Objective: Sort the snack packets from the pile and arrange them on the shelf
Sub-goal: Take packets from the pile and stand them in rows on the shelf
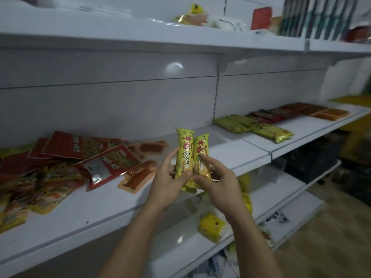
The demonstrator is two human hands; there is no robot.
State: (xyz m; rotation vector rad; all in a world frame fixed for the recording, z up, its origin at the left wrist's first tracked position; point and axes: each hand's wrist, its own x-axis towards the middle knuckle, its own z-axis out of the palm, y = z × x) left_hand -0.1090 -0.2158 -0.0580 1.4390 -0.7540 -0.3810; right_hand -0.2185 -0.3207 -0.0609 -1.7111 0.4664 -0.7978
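On the middle shelf (100,207), at left, sits one pile (60,167) of red and yellow packets. At centre we hold two upright, touching. Our left hand (166,185) has its grip clamped on the left yellow packet (183,155), and our right hand (218,183) pinches the right yellow packet (201,147). Rightward lie three sorted rows (281,117): green, dark red, orange.

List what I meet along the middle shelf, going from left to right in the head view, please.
Pile of mixed snack packets → two yellow packets, held upright by the left hand and the right hand → green packets → dark red packets → orange packets.
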